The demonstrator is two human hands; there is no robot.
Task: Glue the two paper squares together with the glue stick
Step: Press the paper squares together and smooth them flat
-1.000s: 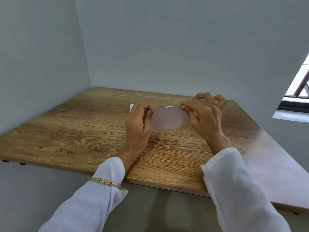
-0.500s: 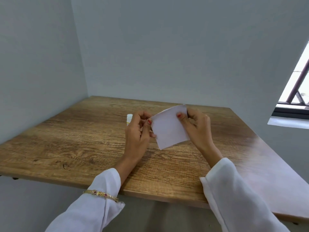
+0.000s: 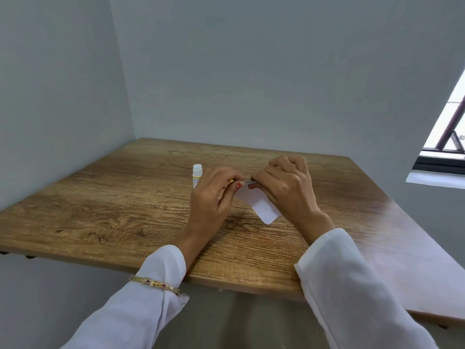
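Note:
A pale paper square [image 3: 261,206] hangs tilted just above the wooden table [image 3: 113,210], its lower corner pointing toward me. My left hand [image 3: 214,195] and my right hand [image 3: 286,187] both pinch its upper edge, fingertips nearly touching. I cannot tell whether one sheet or two are held. A white glue stick [image 3: 197,175] with a yellow label stands upright on the table just behind my left hand, partly hidden by it.
The table fits into a corner, with grey walls at the left and back. A window [image 3: 450,137] opens in the right wall. The table's front edge lies near my sleeves.
The paper has swung down from facing me to hanging low and tilted. Both hands have closed together at its top edge. The glue stick shows more as the view shifted.

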